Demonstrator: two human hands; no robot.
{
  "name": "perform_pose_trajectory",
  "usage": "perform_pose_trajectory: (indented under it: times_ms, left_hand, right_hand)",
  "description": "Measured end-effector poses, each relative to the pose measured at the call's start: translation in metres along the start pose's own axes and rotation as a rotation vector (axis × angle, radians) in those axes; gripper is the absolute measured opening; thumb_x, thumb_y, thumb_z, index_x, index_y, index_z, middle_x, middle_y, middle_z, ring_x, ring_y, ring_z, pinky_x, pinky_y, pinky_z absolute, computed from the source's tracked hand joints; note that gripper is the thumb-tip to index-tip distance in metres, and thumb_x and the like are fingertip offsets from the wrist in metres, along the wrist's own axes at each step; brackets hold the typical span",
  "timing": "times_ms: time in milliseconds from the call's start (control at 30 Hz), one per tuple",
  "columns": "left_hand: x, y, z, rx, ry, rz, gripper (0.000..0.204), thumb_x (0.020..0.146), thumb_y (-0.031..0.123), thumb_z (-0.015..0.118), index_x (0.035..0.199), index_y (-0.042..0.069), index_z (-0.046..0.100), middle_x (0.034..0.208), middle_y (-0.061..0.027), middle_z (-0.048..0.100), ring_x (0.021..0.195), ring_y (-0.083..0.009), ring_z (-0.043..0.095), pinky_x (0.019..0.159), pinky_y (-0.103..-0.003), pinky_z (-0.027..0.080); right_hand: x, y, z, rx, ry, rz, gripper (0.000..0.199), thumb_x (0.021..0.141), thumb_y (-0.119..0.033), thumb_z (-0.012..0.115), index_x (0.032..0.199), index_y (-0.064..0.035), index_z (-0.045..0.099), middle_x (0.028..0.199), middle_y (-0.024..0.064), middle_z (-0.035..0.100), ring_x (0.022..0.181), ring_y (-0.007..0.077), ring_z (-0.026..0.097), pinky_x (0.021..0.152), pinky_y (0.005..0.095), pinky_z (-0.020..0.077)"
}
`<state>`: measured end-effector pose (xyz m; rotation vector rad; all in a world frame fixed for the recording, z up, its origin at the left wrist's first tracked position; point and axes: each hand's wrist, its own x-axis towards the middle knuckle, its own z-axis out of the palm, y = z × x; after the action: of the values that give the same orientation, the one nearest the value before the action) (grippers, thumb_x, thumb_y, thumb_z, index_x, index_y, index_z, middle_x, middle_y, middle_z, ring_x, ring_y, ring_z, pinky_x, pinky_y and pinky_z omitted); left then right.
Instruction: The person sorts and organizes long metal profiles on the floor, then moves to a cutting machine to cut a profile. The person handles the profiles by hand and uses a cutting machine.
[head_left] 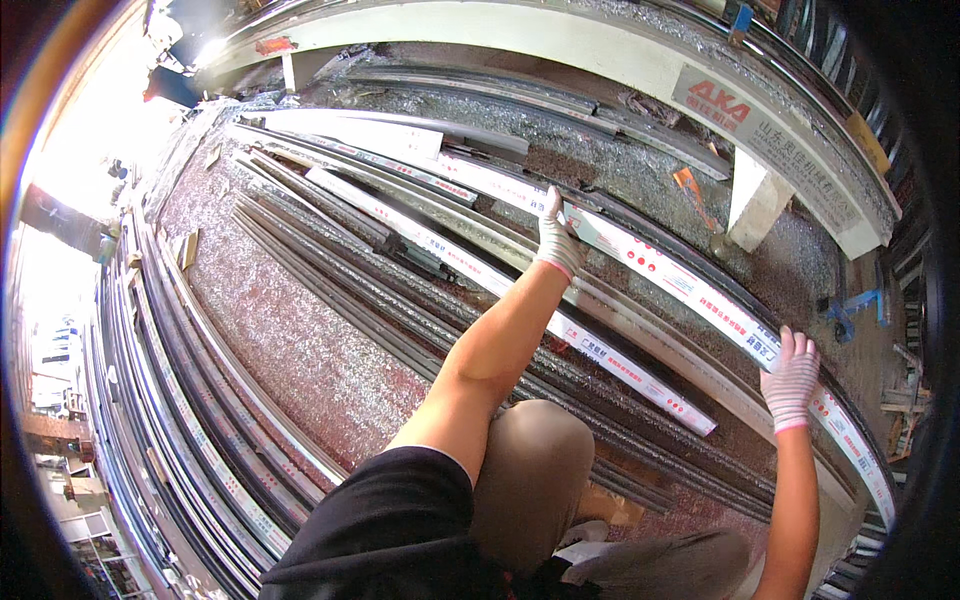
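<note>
Reddish-brown floor (pixel 290 290), thickly sprinkled with silvery shavings (pixel 350 345), spreads from the middle toward nine o'clock in a cluttered workshop. White glare (pixel 90 140) floods the room at ten o'clock, hiding what lies there. One pale painted beam (pixel 600 50) arches from between ten and eleven o'clock, past twelve, to nearly three; two white supports show beneath it, a small one (pixel 288 72) toward eleven and a thick one (pixel 757 205) just past two.

Two hands are at work, both in pale gloves with pinkish cuffs. They share one long white-filmed strip (pixel 690 285) with red print, which curves in this wide view from about eleven o'clock round to four. Near the centre, toward two o'clock, the left hand (pixel 560 240) is closed round it; between three and four, the right hand (pixel 792 378) grips it, fingers over the far edge. Their undersides are hidden.

One more wide white-and-red strip (pixel 640 380) lies nearer the person, its end toward four o'clock. Dark bars (pixel 330 270) run alongside, and a bundle of long profiles (pixel 215 430) fills eight o'clock; both overlap too much to count. One orange tag (pixel 692 190) sits at two o'clock, one blue ribbon (pixel 852 312) at three. Two trousered knees (pixel 545 440) show between five and six.
</note>
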<state>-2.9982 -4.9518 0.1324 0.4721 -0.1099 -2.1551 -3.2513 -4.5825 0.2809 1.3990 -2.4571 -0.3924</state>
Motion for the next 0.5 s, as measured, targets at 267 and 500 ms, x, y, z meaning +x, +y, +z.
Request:
perform_pose_trajectory:
  times_ms: [267, 500]
  left_hand:
    - [-0.006, -0.04, 0.044, 0.089, 0.103, -0.106, 0.05, 0.098, 0.048, 0.064, 0.121, 0.004, 0.058, 0.121, -0.0155, 0.065, 0.112, -0.0331, 0.061, 0.105, -0.048, 0.046]
    - [-0.01, -0.038, 0.037, 0.372, 0.212, -0.184, 0.039, 0.098, 0.048, 0.061, 0.116, 0.014, 0.061, 0.11, -0.0103, 0.068, 0.101, -0.0294, 0.064, 0.09, -0.05, 0.05]
  right_hand:
    - [0.014, 0.092, -0.019, 0.15, 0.073, -0.182, 0.085, 0.066, -0.011, 0.084, 0.142, -0.0052, 0.044, 0.129, 0.0216, 0.054, 0.122, 0.0418, 0.052, 0.108, 0.0471, 0.0429]
    - [0.012, 0.099, -0.01, 0.275, -0.014, -0.192, 0.083, 0.065, -0.009, 0.086, 0.139, -0.0035, 0.049, 0.131, 0.0227, 0.056, 0.125, 0.0416, 0.053, 0.11, 0.0476, 0.0426]
